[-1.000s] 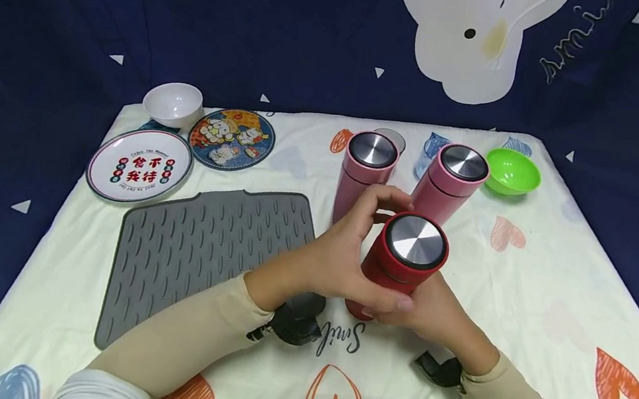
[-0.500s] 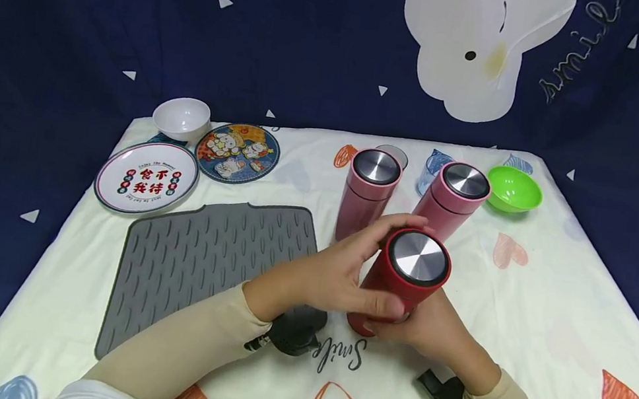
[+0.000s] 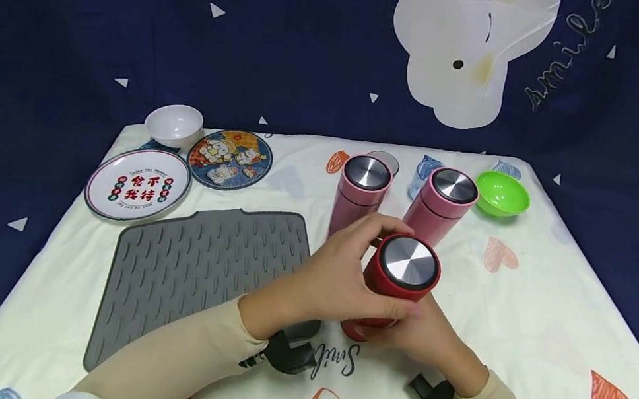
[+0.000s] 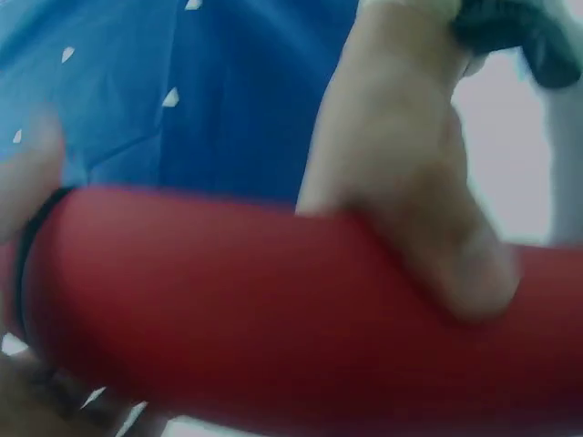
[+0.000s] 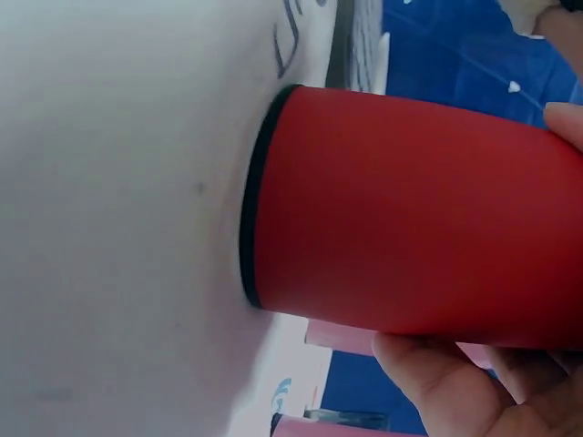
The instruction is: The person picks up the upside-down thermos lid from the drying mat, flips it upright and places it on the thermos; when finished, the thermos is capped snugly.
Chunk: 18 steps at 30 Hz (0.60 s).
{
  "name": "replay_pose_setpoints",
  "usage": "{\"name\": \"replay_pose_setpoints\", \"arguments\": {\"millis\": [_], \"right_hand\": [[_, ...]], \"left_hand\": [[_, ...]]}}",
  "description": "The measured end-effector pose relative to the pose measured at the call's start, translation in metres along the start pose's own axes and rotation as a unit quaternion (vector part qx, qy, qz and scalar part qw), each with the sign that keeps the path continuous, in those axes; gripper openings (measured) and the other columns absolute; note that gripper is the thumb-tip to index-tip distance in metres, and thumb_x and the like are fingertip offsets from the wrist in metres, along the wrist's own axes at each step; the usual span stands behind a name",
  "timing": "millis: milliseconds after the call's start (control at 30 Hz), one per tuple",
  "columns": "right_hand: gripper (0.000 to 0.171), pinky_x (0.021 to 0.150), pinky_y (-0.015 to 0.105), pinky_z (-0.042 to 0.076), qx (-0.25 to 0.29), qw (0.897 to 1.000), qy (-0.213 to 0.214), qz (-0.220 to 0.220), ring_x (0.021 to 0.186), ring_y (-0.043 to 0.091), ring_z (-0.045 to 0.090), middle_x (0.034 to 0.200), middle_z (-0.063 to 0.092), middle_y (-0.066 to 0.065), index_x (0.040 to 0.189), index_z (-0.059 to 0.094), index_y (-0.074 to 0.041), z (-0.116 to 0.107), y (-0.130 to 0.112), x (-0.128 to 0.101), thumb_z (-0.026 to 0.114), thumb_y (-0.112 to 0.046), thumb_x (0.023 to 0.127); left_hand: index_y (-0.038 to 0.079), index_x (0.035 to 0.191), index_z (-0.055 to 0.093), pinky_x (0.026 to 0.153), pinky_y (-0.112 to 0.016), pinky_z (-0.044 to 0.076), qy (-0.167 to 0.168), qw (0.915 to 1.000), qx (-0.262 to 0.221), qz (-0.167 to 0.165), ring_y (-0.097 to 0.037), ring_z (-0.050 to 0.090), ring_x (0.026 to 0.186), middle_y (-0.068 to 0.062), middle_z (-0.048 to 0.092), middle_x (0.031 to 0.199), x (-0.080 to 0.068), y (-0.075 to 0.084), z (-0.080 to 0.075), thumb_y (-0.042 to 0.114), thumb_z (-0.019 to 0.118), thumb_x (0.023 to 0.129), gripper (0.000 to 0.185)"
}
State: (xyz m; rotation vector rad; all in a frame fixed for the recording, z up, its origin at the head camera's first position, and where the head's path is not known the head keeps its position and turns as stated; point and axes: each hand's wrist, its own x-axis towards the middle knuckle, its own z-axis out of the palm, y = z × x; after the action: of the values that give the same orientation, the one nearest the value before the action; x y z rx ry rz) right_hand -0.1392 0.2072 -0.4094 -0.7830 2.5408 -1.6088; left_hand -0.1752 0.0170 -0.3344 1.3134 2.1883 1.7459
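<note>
A red flask (image 3: 388, 298) with a steel lid (image 3: 409, 262) stands on the heart-print cloth (image 3: 532, 319) in front of me. My left hand (image 3: 333, 281) grips its upper body just under the lid, fingers curled behind it. My right hand (image 3: 431, 336) wraps the lower body from the right. In the right wrist view the red flask (image 5: 410, 237) has its black base ring against the white cloth, with my fingers (image 5: 455, 382) under it. The left wrist view is filled by the blurred red flask (image 4: 228, 300) with a thumb (image 4: 455, 264) over it.
Two pink flasks (image 3: 360, 194) (image 3: 444, 205) stand just behind the red one. Behind them are a clear glass (image 3: 385, 161), a blue glass (image 3: 420, 172) and a green bowl (image 3: 502, 194). A grey ridged mat (image 3: 203, 272), two plates (image 3: 138, 184) (image 3: 230, 158) and a white bowl (image 3: 174, 124) lie to the left.
My left fingers, arched open behind the lid a second ago, have closed round the flask's top. The flask stays in place between both hands; the head view shifted slightly.
</note>
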Motion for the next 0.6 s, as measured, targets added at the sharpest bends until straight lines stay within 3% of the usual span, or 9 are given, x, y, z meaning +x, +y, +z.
{"name": "replay_pose_setpoints", "arguments": {"millis": [67, 167, 267, 367, 433, 500, 600], "right_hand": [[0.061, 0.089, 0.029, 0.047, -0.005, 1.000, 0.003, 0.009, 0.096, 0.016, 0.061, 0.107, 0.063, -0.006, 0.116, 0.057, -0.017, 0.001, -0.002, 0.000, 0.091, -0.011, 0.065], [0.064, 0.088, 0.029, 0.047, -0.008, 1.000, 0.004, 0.018, 0.097, 0.016, 0.061, 0.107, 0.063, -0.005, 0.116, 0.056, -0.015, 0.003, -0.001, 0.001, 0.091, -0.007, 0.063], [0.061, 0.086, 0.029, 0.048, -0.011, 1.000, 0.006, 0.002, 0.095, 0.016, 0.061, 0.105, 0.064, -0.004, 0.114, 0.058, -0.014, 0.005, -0.001, 0.003, 0.089, -0.002, 0.062], [0.059, 0.086, 0.029, 0.047, -0.040, 0.999, 0.007, -0.010, 0.094, 0.013, 0.060, 0.104, 0.064, -0.008, 0.113, 0.059, -0.016, 0.005, 0.005, 0.003, 0.091, -0.010, 0.064], [0.056, 0.088, 0.030, 0.046, -0.053, 0.999, 0.004, -0.011, 0.096, 0.012, 0.059, 0.105, 0.063, -0.010, 0.113, 0.060, -0.018, 0.005, 0.009, 0.002, 0.091, -0.016, 0.066], [0.057, 0.089, 0.030, 0.046, -0.046, 0.999, 0.000, -0.002, 0.098, 0.012, 0.059, 0.107, 0.063, -0.010, 0.115, 0.059, -0.019, 0.004, 0.011, 0.000, 0.091, -0.020, 0.067], [0.060, 0.091, 0.030, 0.046, -0.008, 1.000, -0.004, 0.015, 0.100, 0.015, 0.060, 0.110, 0.063, -0.007, 0.118, 0.057, -0.019, 0.004, 0.012, -0.002, 0.091, -0.019, 0.068]], "left_hand": [[0.011, 0.135, 0.051, 0.096, -0.029, 0.046, -0.002, 0.9993, -0.037, -0.003, -0.009, 0.059, 0.108, 0.006, 0.061, 0.120, 0.000, -0.002, 0.000, 0.020, 0.088, 0.073, 0.074], [0.009, 0.141, 0.048, 0.102, -0.033, 0.042, -0.043, 0.9929, -0.109, -0.017, -0.014, 0.059, 0.114, 0.002, 0.064, 0.120, 0.000, -0.005, -0.006, 0.008, 0.083, 0.078, 0.072], [0.012, 0.140, 0.044, 0.100, -0.030, 0.043, -0.030, 0.9972, -0.059, -0.034, -0.010, 0.057, 0.114, 0.005, 0.058, 0.123, -0.002, 0.000, -0.006, 0.016, 0.087, 0.074, 0.079], [0.014, 0.131, 0.047, 0.093, -0.025, 0.046, 0.031, 0.9986, 0.026, -0.036, -0.005, 0.056, 0.106, 0.009, 0.055, 0.120, -0.004, 0.007, 0.003, 0.031, 0.091, 0.069, 0.078], [0.014, 0.127, 0.052, 0.089, -0.024, 0.048, 0.065, 0.9966, 0.038, -0.035, -0.004, 0.057, 0.103, 0.010, 0.057, 0.117, -0.004, 0.008, 0.008, 0.034, 0.091, 0.066, 0.075], [0.012, 0.127, 0.057, 0.090, -0.026, 0.049, 0.065, 0.9973, -0.009, -0.034, -0.005, 0.060, 0.102, 0.008, 0.063, 0.114, -0.004, 0.005, 0.008, 0.025, 0.091, 0.068, 0.069], [0.010, 0.132, 0.056, 0.095, -0.031, 0.048, 0.017, 0.9924, -0.113, -0.046, -0.010, 0.061, 0.107, 0.004, 0.066, 0.116, -0.003, -0.002, 0.005, 0.008, 0.088, 0.071, 0.069]]}}
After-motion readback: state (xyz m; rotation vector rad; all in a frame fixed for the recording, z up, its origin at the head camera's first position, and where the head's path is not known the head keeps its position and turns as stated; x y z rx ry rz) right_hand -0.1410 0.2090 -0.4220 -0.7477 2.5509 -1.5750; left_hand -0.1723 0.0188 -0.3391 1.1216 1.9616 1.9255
